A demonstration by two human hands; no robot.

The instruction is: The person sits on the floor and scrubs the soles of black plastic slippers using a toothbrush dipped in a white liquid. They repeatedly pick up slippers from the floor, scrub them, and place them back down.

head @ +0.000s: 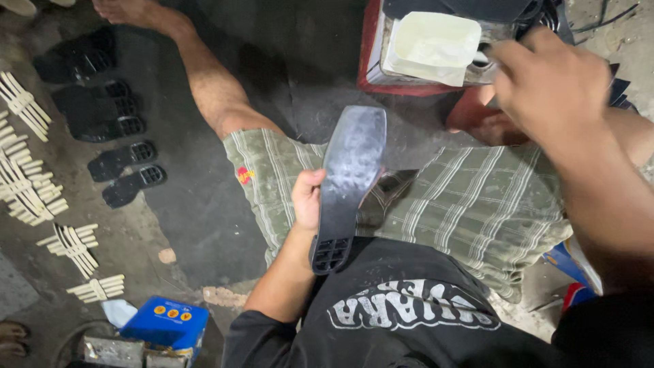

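My left hand [308,199] grips a black shoe sole [349,178] by its narrow waist, holding it over my lap with its square toe pointing away and the ribbed heel end toward me. My right hand [550,85] is raised at the upper right, reaching toward a white plastic tub [431,46] that sits in a grey tray on a red box [369,48]. Whether the right hand holds anything cannot be seen; its fingers are curled and facing away.
Several black soles [102,109] lie on the dark floor at the left, beside bundles of pale straps [27,170]. A blue box [165,320] sits at the lower left. My bare leg [204,75] stretches out toward the upper left.
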